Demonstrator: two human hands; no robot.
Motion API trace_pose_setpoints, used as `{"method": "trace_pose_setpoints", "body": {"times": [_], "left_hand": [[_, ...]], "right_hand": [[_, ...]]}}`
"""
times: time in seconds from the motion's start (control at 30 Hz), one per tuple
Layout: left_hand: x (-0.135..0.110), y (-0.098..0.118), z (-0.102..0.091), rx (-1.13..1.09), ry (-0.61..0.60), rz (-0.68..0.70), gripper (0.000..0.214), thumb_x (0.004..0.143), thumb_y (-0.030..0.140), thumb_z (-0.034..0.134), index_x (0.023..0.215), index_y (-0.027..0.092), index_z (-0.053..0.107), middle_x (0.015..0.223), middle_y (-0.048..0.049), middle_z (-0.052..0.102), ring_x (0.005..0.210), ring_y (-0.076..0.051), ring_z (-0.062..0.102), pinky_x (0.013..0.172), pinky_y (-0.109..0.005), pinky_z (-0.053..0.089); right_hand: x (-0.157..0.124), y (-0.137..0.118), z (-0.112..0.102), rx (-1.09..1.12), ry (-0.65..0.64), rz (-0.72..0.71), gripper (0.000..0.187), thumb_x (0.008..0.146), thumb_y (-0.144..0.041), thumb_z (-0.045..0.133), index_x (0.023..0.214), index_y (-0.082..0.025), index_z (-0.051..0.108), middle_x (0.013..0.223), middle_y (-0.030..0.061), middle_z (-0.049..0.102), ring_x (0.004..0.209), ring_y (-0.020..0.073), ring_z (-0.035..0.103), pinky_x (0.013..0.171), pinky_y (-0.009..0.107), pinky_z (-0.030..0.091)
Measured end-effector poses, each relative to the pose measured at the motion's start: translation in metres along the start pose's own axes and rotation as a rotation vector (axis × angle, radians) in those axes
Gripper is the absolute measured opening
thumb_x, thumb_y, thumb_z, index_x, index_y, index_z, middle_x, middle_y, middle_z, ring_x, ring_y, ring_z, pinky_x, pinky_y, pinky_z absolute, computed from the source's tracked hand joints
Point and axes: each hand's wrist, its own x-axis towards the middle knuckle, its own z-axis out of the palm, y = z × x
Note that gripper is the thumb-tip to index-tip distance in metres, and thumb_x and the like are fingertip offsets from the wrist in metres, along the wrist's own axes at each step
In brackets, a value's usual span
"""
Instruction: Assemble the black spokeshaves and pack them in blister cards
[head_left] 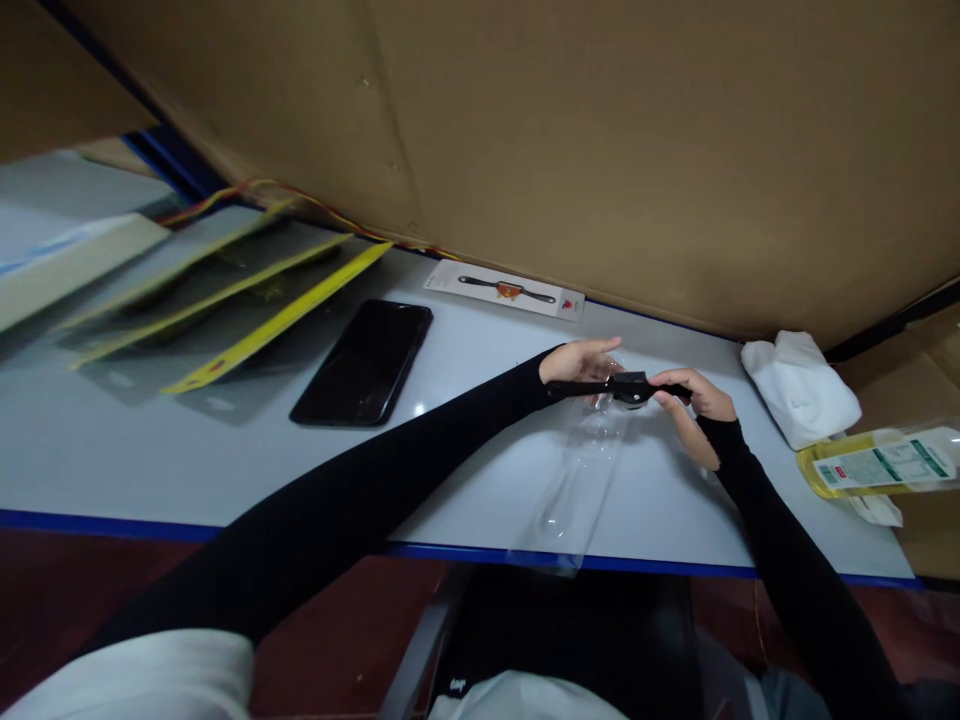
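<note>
The slim black metal-looking tool (630,390) seems stiff, best held by its handles (577,388) — right hand (705,396) pinches the three-o'clock one; left hand (570,361), nine o'clock, closure I cannot tell.

Left sleeve (360,490): matte black, snug, plain, runs down to the wrist. Right sleeve (787,550): same black, same close fit, also ends at the wrist. Left grip (581,360) and right grip (697,395) bare. Looser pale short sleeve (172,680) over the left upper arm, hem visible. Pale top (525,697) at the bottom edge, mostly cropped.
</note>
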Motion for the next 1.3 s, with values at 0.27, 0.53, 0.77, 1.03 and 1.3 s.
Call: {"method": "trace_pose_setpoints", "body": {"times": [0.27,0.53,0.77,1.03,1.3], "left_hand": [[-0.002,0.002,0.008,-0.096,0.044,0.085,0.045,0.092,0.055,0.066,0.075,0.013,0.074,0.063,-0.0104,0.065,0.048,-0.017,0.054,0.046,-0.031,0.049],[-0.005,0.013,-0.001,-0.281,0.325,0.284,0.056,0.094,0.071,0.058,0.098,0.016,0.067,0.071,-0.0044,0.06,0.058,-0.022,0.061,0.06,-0.044,0.061],[0.006,-0.006,0.011,-0.412,0.545,0.595,0.044,0.086,0.047,0.08,0.113,0.023,0.055,0.083,0.0018,0.061,0.077,-0.019,0.07,0.082,-0.039,0.062],[0.01,-0.029,0.018,-0.433,0.423,0.589,0.074,0.063,0.013,0.09,0.119,0.027,0.043,0.099,-0.0012,0.073,0.1,-0.027,0.078,0.095,-0.049,0.061],[0.009,-0.032,0.02,-0.269,0.42,0.517,0.067,0.07,0.028,0.095,0.122,0.024,0.053,0.14,-0.0123,0.069,0.112,-0.032,0.075,0.084,-0.054,0.067]], "right_hand": [[0.004,0.002,0.003,0.24,0.169,0.106,0.026,0.095,-0.046,0.073,0.105,-0.022,0.073,0.1,0.0062,0.079,0.09,0.0203,0.074,0.083,0.036,0.058],[-0.001,-0.018,0.009,0.18,0.421,0.24,0.023,0.093,-0.042,0.076,0.099,-0.02,0.077,0.087,0.0054,0.08,0.065,0.0155,0.068,0.057,0.028,0.054],[-0.014,-0.034,0.036,-0.199,0.554,-0.01,0.01,0.098,-0.028,0.071,0.096,-0.026,0.08,0.1,0.006,0.083,0.083,0.0215,0.076,0.055,0.032,0.056],[-0.013,-0.024,0.048,-0.248,0.496,-0.186,0.007,0.096,-0.023,0.075,0.092,-0.026,0.08,0.096,0.0059,0.082,0.084,0.0218,0.078,0.078,0.038,0.065],[-0.016,-0.014,0.043,-0.334,0.351,-0.104,0.009,0.098,-0.028,0.071,0.094,-0.027,0.079,0.09,0.0019,0.083,0.075,0.021,0.076,0.068,0.035,0.058]]}}
